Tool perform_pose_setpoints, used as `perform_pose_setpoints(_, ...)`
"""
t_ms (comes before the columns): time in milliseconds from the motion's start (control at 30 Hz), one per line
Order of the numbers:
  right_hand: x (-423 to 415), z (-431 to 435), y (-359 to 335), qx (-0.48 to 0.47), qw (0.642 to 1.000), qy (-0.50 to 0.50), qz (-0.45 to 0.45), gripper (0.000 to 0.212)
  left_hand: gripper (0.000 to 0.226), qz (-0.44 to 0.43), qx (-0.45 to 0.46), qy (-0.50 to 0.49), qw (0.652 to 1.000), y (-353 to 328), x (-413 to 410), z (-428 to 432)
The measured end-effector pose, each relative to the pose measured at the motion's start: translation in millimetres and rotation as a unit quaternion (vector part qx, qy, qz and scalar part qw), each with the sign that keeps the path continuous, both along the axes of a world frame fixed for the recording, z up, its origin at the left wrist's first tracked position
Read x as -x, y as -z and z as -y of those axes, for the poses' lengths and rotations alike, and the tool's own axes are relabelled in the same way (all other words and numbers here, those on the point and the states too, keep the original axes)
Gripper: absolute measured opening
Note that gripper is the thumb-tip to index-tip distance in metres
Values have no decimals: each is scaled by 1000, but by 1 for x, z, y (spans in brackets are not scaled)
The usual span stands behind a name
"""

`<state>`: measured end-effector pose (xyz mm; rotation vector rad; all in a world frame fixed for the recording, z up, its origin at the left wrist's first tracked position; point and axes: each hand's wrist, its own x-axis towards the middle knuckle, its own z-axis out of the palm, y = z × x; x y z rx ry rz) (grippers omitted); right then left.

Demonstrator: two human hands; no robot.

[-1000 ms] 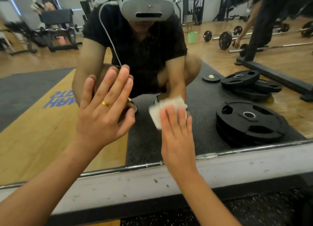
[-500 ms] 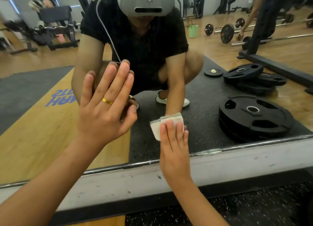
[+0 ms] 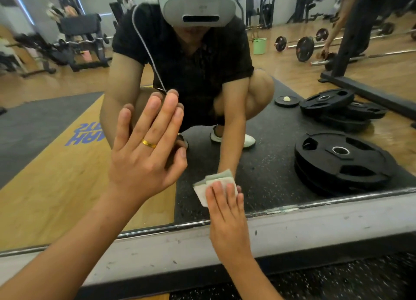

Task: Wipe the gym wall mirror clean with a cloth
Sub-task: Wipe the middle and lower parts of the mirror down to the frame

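Four fingers [image 3: 220, 192] of right hand [image 3: 228, 223] flat over cloth [image 3: 202, 191]

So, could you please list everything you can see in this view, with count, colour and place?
mirror: one, reflective, fills the view above the ledge
ledge: one, scuffed grey-white, along the mirror's lower edge
cloth: one, white and pale green, folded, low centre against the mirror
weight plates: several, black, reflected at right, stacked on a dark mat
barbells: at least two, black plates on steel bars, reflected upper right
bucket: one, green, reflected on the wooden floor
headset: one, pale grey, reflected top centre
ring: one, gold, on a left-hand finger
left hand: one, flat against the mirror
right hand: one, fingers flat, pressing the cloth to the mirror
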<state>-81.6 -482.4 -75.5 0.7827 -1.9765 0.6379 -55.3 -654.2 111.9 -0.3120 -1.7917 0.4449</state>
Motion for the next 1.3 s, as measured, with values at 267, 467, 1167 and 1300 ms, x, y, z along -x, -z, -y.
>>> perform_pose_setpoints(267,18,20,-157,118,988,-87,-55,46,69,2,6,5,1000,2,5,3)
perform_pose_setpoints(467,17,18,-150,152,985,-84,-23,48,66,23,-4,1,1000,-12,4,2)
perform_pose_setpoints(1167,-20,27,20,100,990,-35,88,85,70,223,44,-27,973,65,-57,35)
perform_pose_setpoints(1300,-12,14,22,78,991,-67,91,94,60,275,4,30,961,77,-54,15)
